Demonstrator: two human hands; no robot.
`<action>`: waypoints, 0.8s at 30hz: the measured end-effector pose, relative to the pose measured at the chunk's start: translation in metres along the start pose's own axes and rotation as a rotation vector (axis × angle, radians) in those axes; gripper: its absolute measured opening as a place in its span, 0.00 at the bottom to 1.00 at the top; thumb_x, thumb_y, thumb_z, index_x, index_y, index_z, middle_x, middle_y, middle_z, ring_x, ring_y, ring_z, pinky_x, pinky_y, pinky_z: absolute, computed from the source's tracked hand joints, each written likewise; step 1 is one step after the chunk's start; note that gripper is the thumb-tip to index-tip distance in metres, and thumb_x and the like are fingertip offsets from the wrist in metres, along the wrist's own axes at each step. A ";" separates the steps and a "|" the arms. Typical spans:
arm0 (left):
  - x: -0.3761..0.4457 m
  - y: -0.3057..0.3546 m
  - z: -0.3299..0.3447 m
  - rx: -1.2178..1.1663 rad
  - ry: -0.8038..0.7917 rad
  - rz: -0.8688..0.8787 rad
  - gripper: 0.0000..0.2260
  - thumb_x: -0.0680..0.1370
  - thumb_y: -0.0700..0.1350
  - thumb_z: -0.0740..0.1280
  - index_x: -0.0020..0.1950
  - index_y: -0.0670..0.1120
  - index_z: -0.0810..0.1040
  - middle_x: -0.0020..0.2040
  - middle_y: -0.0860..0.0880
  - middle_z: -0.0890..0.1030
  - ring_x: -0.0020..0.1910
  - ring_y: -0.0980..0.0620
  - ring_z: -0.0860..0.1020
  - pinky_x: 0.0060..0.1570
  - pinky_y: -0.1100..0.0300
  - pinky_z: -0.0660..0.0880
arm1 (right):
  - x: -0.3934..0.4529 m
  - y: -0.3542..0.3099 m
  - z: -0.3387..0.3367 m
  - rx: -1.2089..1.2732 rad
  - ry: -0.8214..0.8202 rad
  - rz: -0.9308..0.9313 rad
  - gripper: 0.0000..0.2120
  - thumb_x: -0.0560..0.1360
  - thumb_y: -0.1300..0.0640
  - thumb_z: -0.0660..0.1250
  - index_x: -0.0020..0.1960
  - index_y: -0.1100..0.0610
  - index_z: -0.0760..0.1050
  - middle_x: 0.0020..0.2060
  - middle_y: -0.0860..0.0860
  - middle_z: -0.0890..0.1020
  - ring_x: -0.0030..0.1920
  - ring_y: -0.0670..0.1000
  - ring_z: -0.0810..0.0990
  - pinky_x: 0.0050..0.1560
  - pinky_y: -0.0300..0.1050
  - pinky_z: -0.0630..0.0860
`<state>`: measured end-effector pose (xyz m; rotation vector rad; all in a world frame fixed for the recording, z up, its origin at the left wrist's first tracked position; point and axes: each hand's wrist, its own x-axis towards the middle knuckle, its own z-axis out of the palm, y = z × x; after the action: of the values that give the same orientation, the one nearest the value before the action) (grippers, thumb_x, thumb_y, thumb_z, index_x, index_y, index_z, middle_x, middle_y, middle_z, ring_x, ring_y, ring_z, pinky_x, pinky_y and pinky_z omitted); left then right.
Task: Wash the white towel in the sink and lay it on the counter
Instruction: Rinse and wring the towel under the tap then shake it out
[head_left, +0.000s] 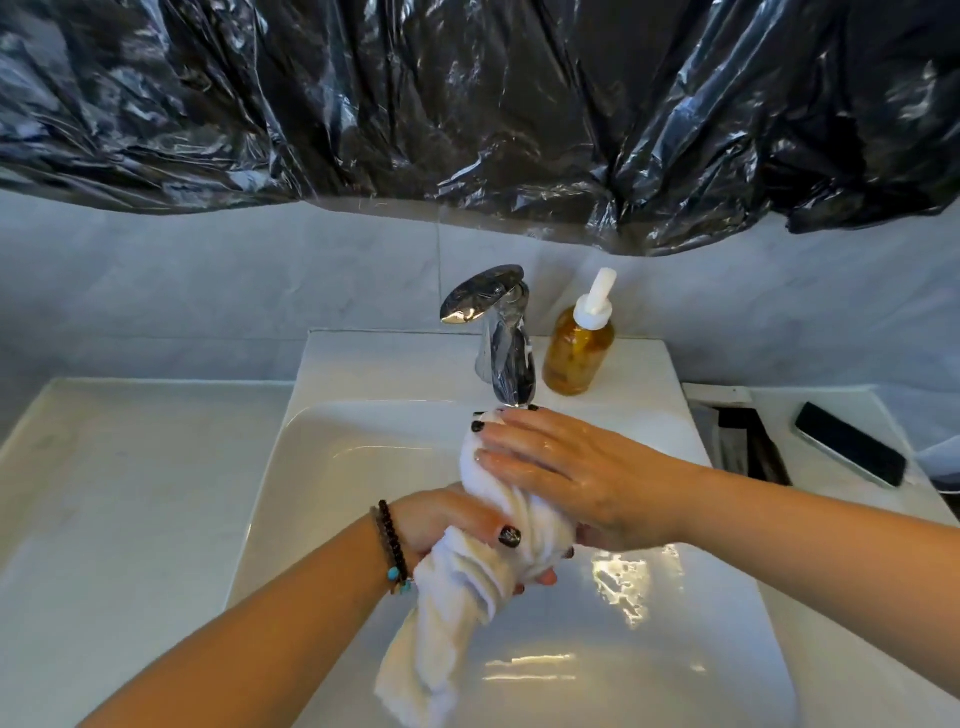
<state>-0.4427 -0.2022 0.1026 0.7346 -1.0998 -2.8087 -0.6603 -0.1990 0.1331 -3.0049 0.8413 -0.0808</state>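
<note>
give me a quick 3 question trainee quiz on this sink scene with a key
1. True or false: the twisted white towel is held over the white ceramic sink.
2. Which hand lies flat on the towel's upper end? A) left hand B) right hand
3. Fill in: the amber glass soap bottle with a white pump stands beside the chrome ______.

Key
1. True; its lower end hangs into the basin.
2. B; the left hand grips the towel's middle.
3. Faucet.
</note>
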 end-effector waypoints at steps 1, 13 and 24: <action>0.002 0.003 0.004 0.087 0.023 -0.006 0.21 0.65 0.41 0.74 0.57 0.41 0.82 0.55 0.42 0.82 0.53 0.46 0.82 0.51 0.55 0.80 | 0.005 -0.001 0.000 0.009 0.002 -0.006 0.51 0.66 0.45 0.78 0.78 0.56 0.52 0.78 0.56 0.53 0.79 0.56 0.49 0.76 0.52 0.54; 0.012 -0.010 0.036 0.754 0.594 0.084 0.14 0.62 0.42 0.75 0.45 0.39 0.80 0.42 0.38 0.82 0.43 0.37 0.81 0.49 0.37 0.78 | 0.033 -0.030 -0.018 -0.244 -0.279 0.039 0.22 0.73 0.56 0.72 0.64 0.57 0.71 0.55 0.53 0.78 0.52 0.55 0.75 0.31 0.44 0.58; 0.025 -0.032 0.052 0.734 0.927 -0.007 0.14 0.58 0.54 0.70 0.36 0.46 0.79 0.37 0.47 0.81 0.33 0.51 0.76 0.34 0.56 0.73 | 0.039 -0.040 -0.009 -0.236 -0.445 0.192 0.18 0.72 0.55 0.71 0.60 0.53 0.72 0.51 0.52 0.79 0.52 0.56 0.79 0.41 0.47 0.73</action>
<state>-0.4833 -0.1503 0.1041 1.7871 -1.7830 -1.5661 -0.6066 -0.1847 0.1447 -2.9326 1.1359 0.7063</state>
